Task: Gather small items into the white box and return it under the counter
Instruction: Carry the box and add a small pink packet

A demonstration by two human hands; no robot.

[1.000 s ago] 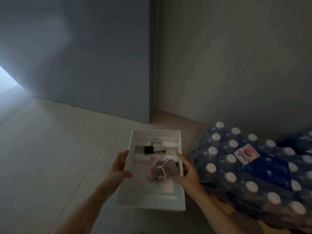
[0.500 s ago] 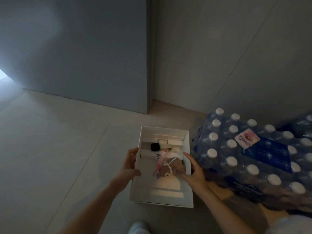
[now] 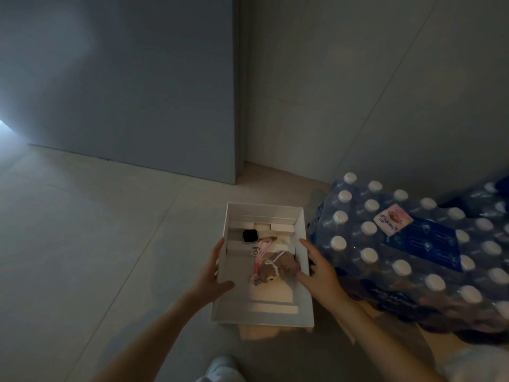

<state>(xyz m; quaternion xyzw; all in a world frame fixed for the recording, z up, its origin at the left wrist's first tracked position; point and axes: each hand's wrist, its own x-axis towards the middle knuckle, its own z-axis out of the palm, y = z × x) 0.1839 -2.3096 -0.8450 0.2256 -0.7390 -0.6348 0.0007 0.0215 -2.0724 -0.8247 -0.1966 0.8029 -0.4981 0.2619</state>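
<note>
Gripping white box at lower centre of frame, left hand and right hand clamped on side walls; watch, plush charm inside; bottled-water pack at right.

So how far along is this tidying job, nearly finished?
Mostly done, it seems. A smartwatch and a small plush charm already lie in the white box. The left hand and right hand grip its two sides, beside a pack of water bottles. What is left: setting the box in its spot; no counter is identifiable here.
</note>
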